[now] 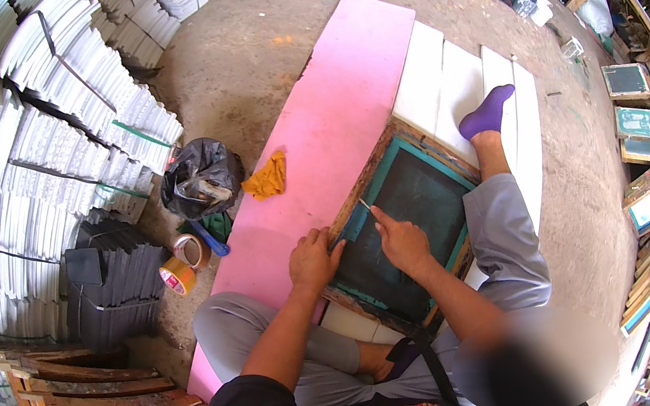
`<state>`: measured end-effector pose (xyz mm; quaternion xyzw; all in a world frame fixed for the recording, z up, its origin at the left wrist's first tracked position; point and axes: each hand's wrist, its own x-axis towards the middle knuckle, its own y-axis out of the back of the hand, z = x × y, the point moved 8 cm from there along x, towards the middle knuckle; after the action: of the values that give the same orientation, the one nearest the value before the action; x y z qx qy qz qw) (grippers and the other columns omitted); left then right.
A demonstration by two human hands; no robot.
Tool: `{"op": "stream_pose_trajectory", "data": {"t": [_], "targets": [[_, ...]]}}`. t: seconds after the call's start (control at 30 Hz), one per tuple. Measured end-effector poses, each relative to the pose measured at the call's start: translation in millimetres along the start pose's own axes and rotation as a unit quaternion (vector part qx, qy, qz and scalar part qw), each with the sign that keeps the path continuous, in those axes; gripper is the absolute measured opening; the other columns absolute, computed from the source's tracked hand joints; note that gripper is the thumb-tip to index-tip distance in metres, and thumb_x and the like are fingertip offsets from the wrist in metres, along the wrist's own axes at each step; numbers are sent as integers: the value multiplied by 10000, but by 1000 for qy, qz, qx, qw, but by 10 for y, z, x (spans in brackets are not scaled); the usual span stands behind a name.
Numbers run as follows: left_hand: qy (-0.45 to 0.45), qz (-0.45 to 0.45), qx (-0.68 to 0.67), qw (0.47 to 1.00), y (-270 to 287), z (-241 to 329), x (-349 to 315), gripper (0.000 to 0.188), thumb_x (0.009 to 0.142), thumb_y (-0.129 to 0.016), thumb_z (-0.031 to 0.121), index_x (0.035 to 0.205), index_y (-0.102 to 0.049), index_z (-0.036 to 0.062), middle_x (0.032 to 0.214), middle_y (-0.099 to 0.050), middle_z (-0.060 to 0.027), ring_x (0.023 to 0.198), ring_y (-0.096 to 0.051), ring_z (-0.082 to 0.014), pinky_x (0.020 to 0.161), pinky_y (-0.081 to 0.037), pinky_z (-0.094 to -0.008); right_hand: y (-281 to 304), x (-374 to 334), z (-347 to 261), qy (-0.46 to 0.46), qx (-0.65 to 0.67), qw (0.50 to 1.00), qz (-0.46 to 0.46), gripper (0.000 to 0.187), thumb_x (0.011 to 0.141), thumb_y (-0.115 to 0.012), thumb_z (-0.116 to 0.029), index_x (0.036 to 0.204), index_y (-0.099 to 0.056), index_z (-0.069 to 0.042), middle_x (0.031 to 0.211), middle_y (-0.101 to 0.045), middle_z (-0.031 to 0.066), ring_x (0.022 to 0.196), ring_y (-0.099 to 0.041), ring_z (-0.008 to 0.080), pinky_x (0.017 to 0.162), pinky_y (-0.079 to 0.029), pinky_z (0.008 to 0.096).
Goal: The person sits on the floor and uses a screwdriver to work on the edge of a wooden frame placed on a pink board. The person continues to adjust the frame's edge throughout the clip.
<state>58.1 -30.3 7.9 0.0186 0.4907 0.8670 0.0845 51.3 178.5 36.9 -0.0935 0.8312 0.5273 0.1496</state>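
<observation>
Two bare hands meet at the middle of the frame over a wooden-framed printing screen (416, 223), which lies tilted across the sitting person's lap and a long pink board (329, 118). The screen's mesh is dark green-black, edged with a teal border inside a worn, paint-stained wooden frame; its lower corner sits between the person's grey trouser legs. The left hand (312, 259) rests flat on the frame's left rail, fingers together and pressing down rather than closed around anything. The right hand (399, 238) is curled shut on a thin tool (366, 206), whose tip touches a strip of teal tape (355, 222) at the screen's left edge. What kind of tool it is stays hard to make out, since only a short, pale sliver shows above the fingers.

The near end of the screen is partly covered by the right forearm. A purple sock (486, 112) shows right of centre, on white boards (450, 83) beside the pink one. At left centre lie a yellow rag (266, 176), a black plastic bag (201, 175) and rolls of tape (183, 266). More framed screens (637, 123) line the right edge, bent and small near the rim
</observation>
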Motion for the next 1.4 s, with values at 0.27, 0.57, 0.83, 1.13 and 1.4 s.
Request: {"op": "stream_pose_trajectory", "data": {"t": [0.27, 0.57, 0.83, 1.13, 1.4], "targets": [[9, -14, -4, 1000, -12, -1, 9, 470, 987, -733, 423, 1290, -698, 64, 1123, -701, -117, 1004, -705, -357, 858, -590, -472, 17, -36, -80, -19, -17, 1000, -4, 455, 1102, -538, -326, 1556, -552, -294, 934, -774, 243, 887, -751, 488, 824, -596, 611], [8, -14, -10, 1000, -11, -4, 14, 477, 987, -732, 431, 1286, -704, 61, 1134, -701, -122, 1022, -703, -358, 862, -588, -471, -53, -104, -110, 17, -34, 999, -1, 540, 1097, -510, -271, 1631, -441, -232, 958, -756, 296, 879, -749, 517, 830, -587, 627], [17, -12, -13, 1000, -5, 1, 16, 469, 966, -760, 409, 1272, -724, 55, 1113, -701, -128, 1020, -699, -358, 891, -575, -469, -72, -146, -83, 5, 44, 999, 5, 530, 1079, -554, -230, 1605, -493, -217, 943, -743, 316, 882, -740, 523, 843, -575, 633], [8, 5, -9, 1000, 16, 3, -21, 477, 954, -781, 401, 1273, -719, 52, 1091, -703, -121, 1004, -699, -351, 867, -579, -459, 69, -83, -340, -26, -25, 998, -57, 610, 988, -565, -126, 1595, -502, -126, 1003, -760, 291, 990, -746, 488, 876, -586, 600], [-8, 11, -5, 1000, 14, 20, -9, 447, 966, -761, 389, 1259, -719, 55, 1097, -711, -109, 986, -701, -348, 850, -582, -471, -271, 22, -14, -22, 121, 992, 1, 527, 1058, -556, -211, 1581, -538, -154, 956, -769, 267, 895, -765, 437, 833, -602, 551]]}}
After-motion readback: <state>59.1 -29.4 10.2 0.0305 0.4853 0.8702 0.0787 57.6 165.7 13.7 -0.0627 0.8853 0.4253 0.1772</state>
